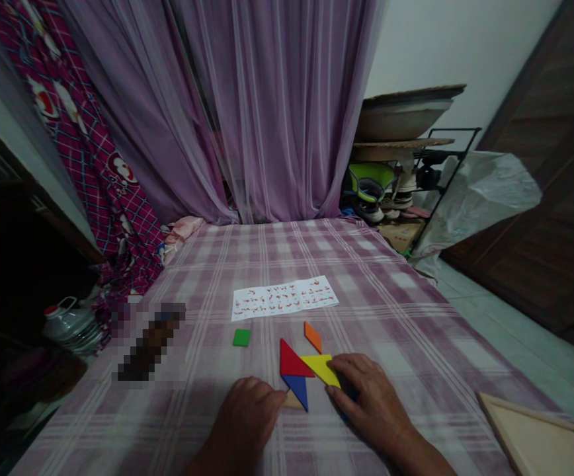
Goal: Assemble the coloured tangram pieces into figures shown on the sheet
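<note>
Fingers of the left hand [247,413] curl loosely, tips touching a tan piece [293,400] just below the blue triangle [297,389]. Right hand [366,396] lies flat, fingers spread on the yellow piece [321,367], gripping nothing. A red triangle [291,361] adjoins the yellow piece; the orange piece [313,336] and green square [241,338] lie beyond, nearer the pattern sheet [284,297].

Two hands rest on a plaid cloth [416,311]: the left hand [247,416] touches a tan piece [293,400], the right hand [366,396] a yellow piece [321,367]. Red [291,362] and blue [297,390] triangles adjoin; orange [313,336] and green [241,338] pieces lie near a sheet [284,297]. A wooden tray [539,439] sits at right.
</note>
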`<action>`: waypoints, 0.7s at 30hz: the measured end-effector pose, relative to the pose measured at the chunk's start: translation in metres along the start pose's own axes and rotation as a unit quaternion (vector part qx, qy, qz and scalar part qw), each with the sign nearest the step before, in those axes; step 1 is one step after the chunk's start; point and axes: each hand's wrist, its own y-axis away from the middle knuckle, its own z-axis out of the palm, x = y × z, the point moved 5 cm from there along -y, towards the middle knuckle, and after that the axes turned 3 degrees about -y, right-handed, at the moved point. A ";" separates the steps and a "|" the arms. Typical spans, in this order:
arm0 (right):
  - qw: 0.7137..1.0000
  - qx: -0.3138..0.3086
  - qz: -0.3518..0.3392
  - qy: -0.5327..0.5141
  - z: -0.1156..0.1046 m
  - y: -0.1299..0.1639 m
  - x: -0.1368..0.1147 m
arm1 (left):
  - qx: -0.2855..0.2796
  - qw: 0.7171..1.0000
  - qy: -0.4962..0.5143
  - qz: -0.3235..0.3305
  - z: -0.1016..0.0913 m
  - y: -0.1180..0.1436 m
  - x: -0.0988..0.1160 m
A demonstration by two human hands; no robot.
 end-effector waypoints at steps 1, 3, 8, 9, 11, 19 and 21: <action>1.000 0.002 -0.001 0.001 0.000 0.000 0.000 | -0.006 1.000 0.005 -0.005 -0.003 -0.001 0.001; 1.000 0.006 -0.002 0.003 0.000 0.000 0.001 | -0.016 1.000 0.013 -0.013 -0.007 -0.004 0.003; 1.000 0.005 -0.008 0.000 -0.001 0.001 0.001 | -0.035 0.999 0.018 -0.018 -0.003 -0.013 0.007; 1.000 0.004 -0.008 -0.001 -0.001 0.001 0.001 | -0.038 0.999 0.016 -0.018 -0.002 -0.014 0.007; 1.000 0.002 -0.004 -0.002 -0.001 0.000 0.001 | -0.042 0.999 0.012 -0.018 -0.001 -0.016 0.007; 1.000 0.019 -0.007 -0.002 -0.002 0.000 -0.001 | -0.006 0.999 -0.028 0.017 0.000 -0.010 0.008; 1.000 0.014 -0.003 -0.002 -0.002 0.000 0.000 | 0.015 0.999 -0.032 0.034 0.000 -0.007 0.008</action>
